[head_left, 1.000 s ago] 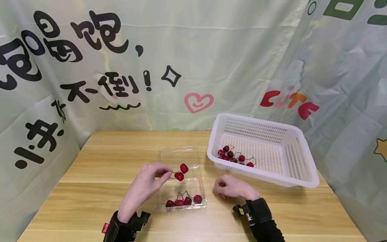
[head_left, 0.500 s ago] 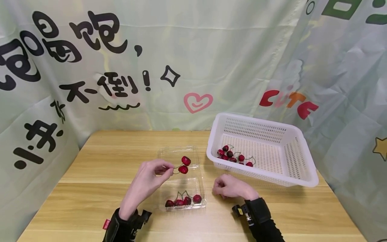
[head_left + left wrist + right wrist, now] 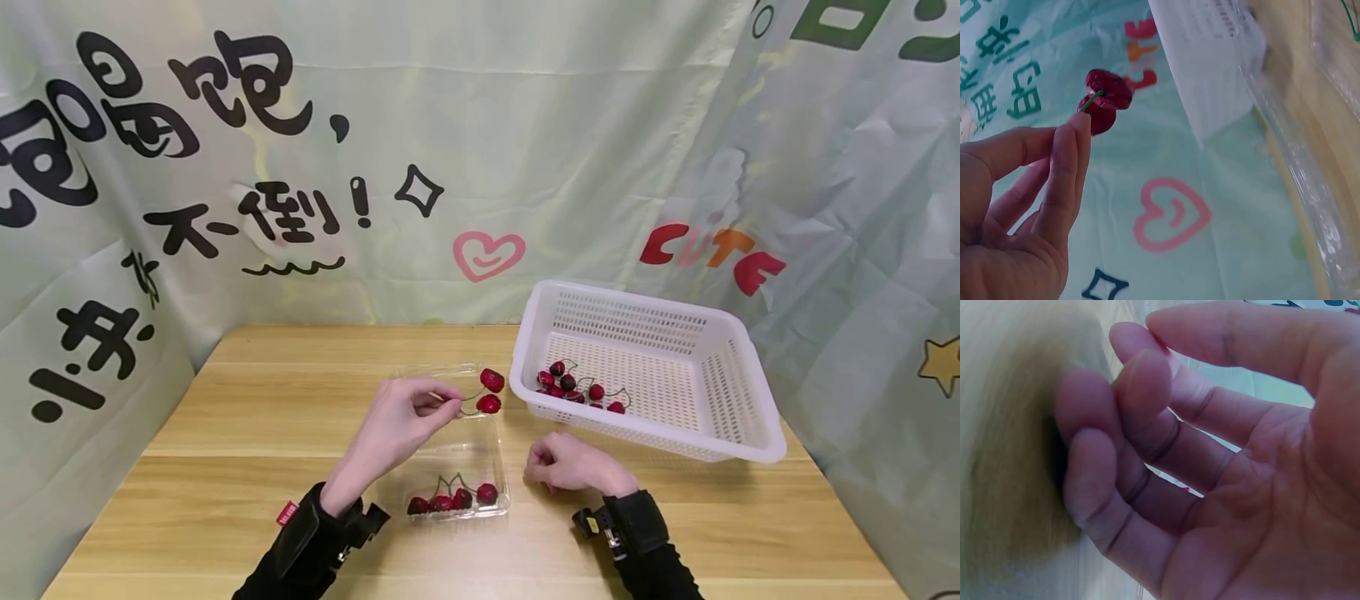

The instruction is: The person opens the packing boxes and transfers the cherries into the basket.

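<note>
Between thumb and fingers, my left hand (image 3: 408, 417) pinches the green stems of a pair of red cherries (image 3: 490, 403). The pair hangs over the clear plastic box's far half, near the left end of the white basket. In the left wrist view the two cherries (image 3: 1109, 89) overlap beyond the fingertips. Below, the open clear plastic box (image 3: 457, 454) holds several cherries with stems (image 3: 462, 498) along its front edge. My right hand (image 3: 573, 462) rests on the table right of the box, its fingers loosely curled; the right wrist view shows nothing in it.
A white perforated basket (image 3: 652, 429) stands at the back right, with several cherries (image 3: 567, 382) in its left front corner. Behind the wooden table (image 3: 285, 400) hangs a printed cloth (image 3: 585, 167).
My left hand has moved right and away from me, carrying the cherry pair from above the box's middle toward the basket. The right hand has stayed in place.
</note>
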Available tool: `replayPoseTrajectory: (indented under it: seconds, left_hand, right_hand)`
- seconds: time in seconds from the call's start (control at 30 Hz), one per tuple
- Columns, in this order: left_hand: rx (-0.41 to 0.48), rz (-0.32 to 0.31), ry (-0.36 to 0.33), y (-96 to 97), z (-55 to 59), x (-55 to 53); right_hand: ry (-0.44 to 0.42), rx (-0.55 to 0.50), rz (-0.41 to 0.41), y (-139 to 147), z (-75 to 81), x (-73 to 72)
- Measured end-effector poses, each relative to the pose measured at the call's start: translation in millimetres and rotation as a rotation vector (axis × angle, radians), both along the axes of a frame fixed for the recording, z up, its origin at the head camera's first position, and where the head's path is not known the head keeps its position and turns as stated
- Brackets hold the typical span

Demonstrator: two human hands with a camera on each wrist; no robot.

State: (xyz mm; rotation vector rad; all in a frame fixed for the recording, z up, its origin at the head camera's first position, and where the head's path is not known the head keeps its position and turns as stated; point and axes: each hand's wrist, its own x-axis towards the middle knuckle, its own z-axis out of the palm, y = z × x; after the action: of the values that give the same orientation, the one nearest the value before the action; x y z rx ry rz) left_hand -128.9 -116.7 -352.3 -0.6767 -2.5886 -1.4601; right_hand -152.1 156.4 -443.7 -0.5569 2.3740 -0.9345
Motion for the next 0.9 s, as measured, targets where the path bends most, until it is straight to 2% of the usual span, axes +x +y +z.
replayPoseTrajectory:
  seconds: [0.1,0.33,0.43,0.6,0.73,0.9]
  left_hand:
    - [0.001,-0.018,-0.008,6.1,4.5,-1.7]
    - [-0.013,-0.055,0.02,21.6,10.2,-10.7]
    - [0.0,-0.071,-0.015,30.4,11.7,-18.5]
    - [0.036,-0.097,-0.091,44.6,9.3,-34.2]
    - [0.025,-0.096,-0.085,54.6,4.9,-44.1]
    - [0.006,-0.092,-0.097,66.9,0.5,-51.2]
  right_hand:
    - [-0.002,0.005,-0.003,0,0.0,0.3]
    - [0.009,0.009,0.002,0,0.0,0.0]
    - [0.013,0.003,0.008,0,0.1,0.1]
    - [0.011,-0.009,0.017,1,0.5,0.1]
    - [0.023,-0.012,0.026,0,0.0,-0.1]
    - [0.027,-0.011,0.029,0,-0.9,-0.8]
